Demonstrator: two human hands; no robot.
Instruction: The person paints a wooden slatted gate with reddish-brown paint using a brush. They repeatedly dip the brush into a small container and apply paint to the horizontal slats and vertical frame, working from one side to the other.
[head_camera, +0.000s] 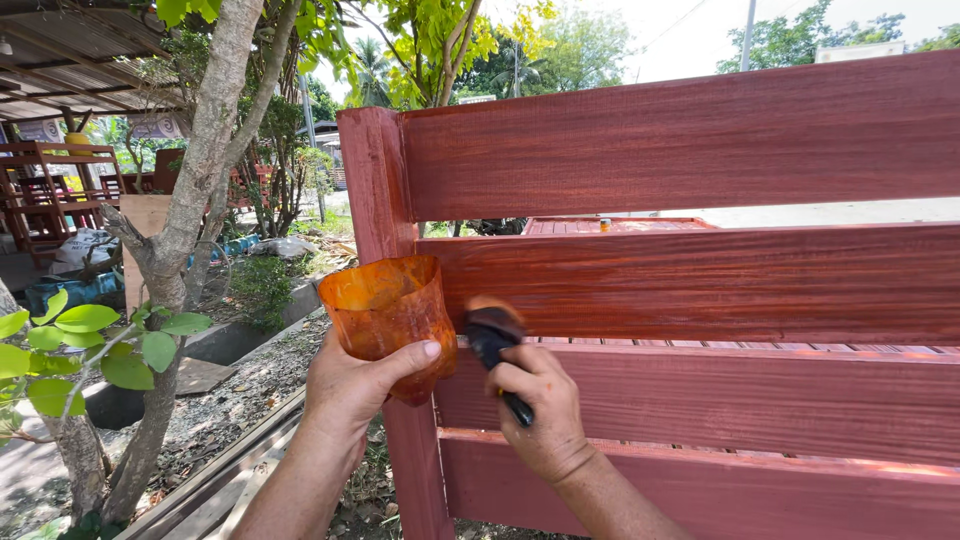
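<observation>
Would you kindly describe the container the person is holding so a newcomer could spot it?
Start at the red-stained wooden slat frame and find its left post. In front of it, the left hand holds a translucent orange cut-off plastic cup, the only see-through thing there.

The left hand (350, 385) grips an orange-stained cut plastic bottle cup (385, 310) beside the red-stained post (375, 180). The right hand (540, 410) holds a black-handled paintbrush (492, 335), bristles against the middle slat (720, 285) of the wooden panel.
</observation>
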